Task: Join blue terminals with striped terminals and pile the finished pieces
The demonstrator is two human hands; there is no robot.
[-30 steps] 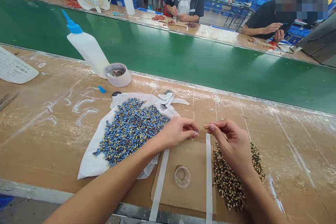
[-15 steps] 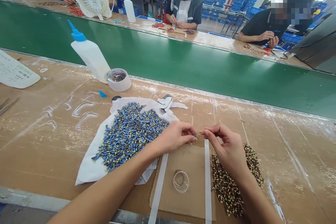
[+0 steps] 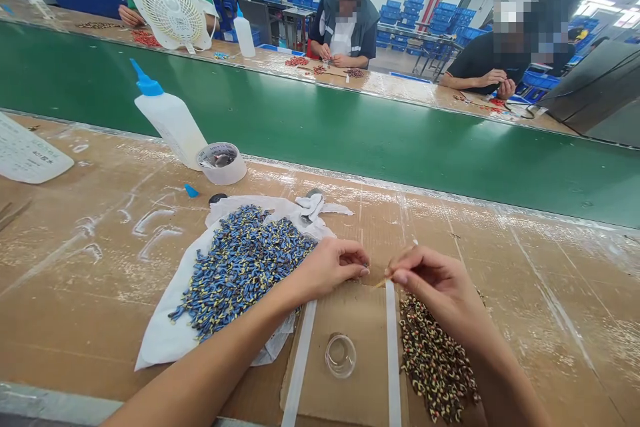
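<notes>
My left hand [image 3: 331, 268] is curled in a pinch just right of a heap of small blue and yellow pieces [image 3: 240, 267] lying on a white sheet [image 3: 165, 330]; what its fingertips hold is too small to see. My right hand [image 3: 440, 287] pinches a thin tan stick [image 3: 383, 281] whose tip points toward the left fingers. Under the right wrist lies a heap of dark speckled pieces [image 3: 433, 360]. Both hands hover over a cardboard pad [image 3: 350, 320] taped to the bench.
A small clear dish [image 3: 341, 355] sits on the pad. A blue-capped squeeze bottle [image 3: 167, 117] and a tape roll [image 3: 223, 163] stand at the back left. A green conveyor belt [image 3: 350, 127] runs across; beyond it, people work near a white fan [image 3: 167, 3].
Both hands have dropped lower and drawn closer together over the cardboard pad. The stick's tip now sits near the left fingertips. The camera has tilted up slightly.
</notes>
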